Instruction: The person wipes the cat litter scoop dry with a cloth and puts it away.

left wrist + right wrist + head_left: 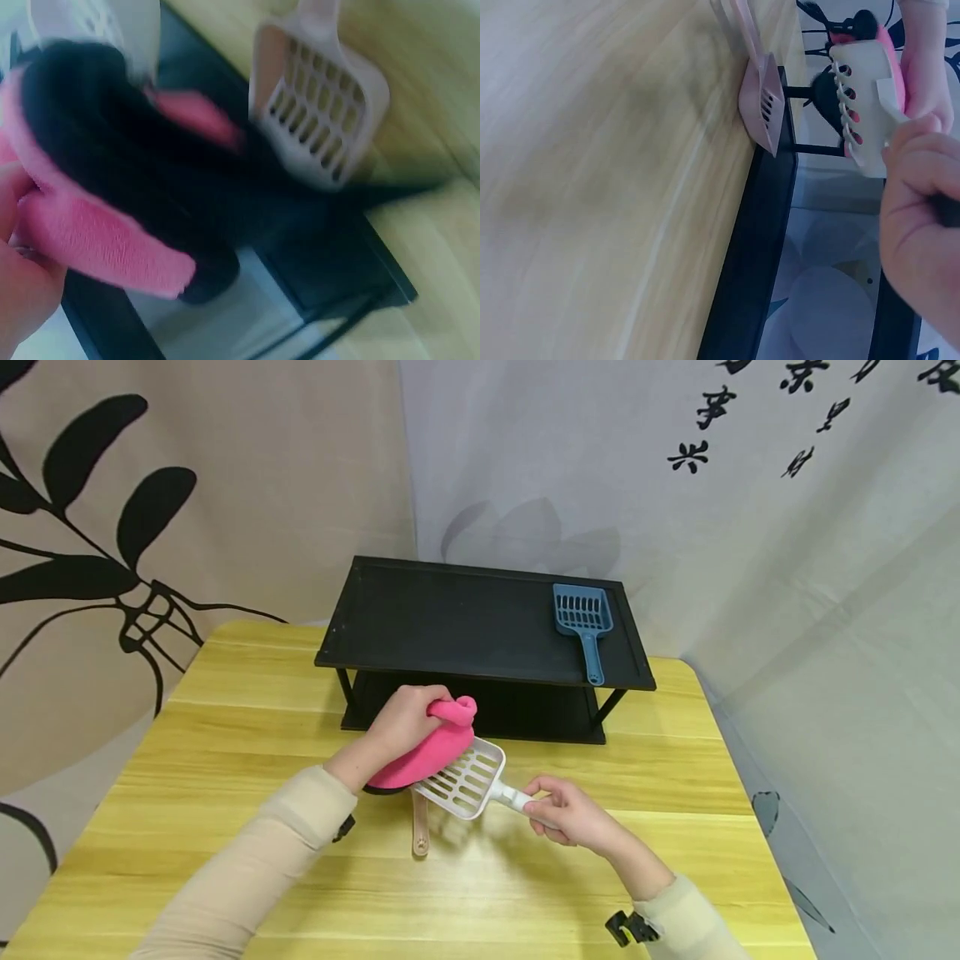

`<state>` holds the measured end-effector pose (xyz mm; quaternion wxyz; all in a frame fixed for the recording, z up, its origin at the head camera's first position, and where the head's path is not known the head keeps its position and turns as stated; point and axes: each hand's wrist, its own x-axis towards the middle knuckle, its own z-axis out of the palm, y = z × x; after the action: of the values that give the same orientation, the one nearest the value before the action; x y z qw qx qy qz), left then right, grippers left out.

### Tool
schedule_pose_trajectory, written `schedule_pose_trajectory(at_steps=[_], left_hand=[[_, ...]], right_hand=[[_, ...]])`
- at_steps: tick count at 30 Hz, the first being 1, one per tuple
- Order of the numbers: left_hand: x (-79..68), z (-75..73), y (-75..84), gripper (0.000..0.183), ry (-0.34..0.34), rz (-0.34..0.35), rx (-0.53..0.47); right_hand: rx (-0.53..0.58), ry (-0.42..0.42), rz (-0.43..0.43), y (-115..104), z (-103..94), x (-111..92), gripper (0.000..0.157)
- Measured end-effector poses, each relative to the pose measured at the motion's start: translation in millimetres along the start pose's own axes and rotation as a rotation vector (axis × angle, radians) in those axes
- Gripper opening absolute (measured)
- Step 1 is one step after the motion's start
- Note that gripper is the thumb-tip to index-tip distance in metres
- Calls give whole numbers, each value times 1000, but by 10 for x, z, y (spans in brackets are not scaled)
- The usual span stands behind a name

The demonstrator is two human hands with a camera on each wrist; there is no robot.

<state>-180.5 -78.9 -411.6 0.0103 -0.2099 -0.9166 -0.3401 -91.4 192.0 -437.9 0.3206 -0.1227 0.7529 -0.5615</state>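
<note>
Soft shadows mark the bright table [510,893]; left wrist view blurs.

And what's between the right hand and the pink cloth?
A white scoop. In the head view, the right hand grips its handle, and its slotted end meets the pink cloth.

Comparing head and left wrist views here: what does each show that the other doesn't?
Only the head view: the blue scoop on the black rack, and the right hand gripping the white scoop.
Only the left wrist view: the slotted basket of the beige scoop.
Both: the left hand holding the pink plush item, plus the beige scoop's handle.
</note>
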Motion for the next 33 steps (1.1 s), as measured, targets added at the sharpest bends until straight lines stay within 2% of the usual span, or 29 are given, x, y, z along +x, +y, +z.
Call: schedule_pose_trajectory(at_steps=[4, 7, 10, 15, 20, 26, 33], left_hand=[[-59, -159, -100, 17, 86, -46, -43], [-112, -252, -157, 19, 124, -67, -82], [-138, -314, -188, 20, 151, -63, -95], [-156, -376, -234, 20, 187, -50, -78], [-177, -426, -277, 21, 194, -44, -73], [-219, -489, -317, 22, 189, -85, -92], [-245, -449, -201, 21, 163, -80, -64]], right_hand=[[30, -12, 36, 83, -14, -57, 30], [58, -5, 69, 156, -19, -93, 38], [81, 10, 76, 220, -40, -114, 43], [58, 79, 60, 290, -111, -110, 37], [14, 143, 75, 311, -186, -109, 32], [9, 147, 85, 321, -239, -110, 36], [79, 169, 103, 273, -205, -45, 38]])
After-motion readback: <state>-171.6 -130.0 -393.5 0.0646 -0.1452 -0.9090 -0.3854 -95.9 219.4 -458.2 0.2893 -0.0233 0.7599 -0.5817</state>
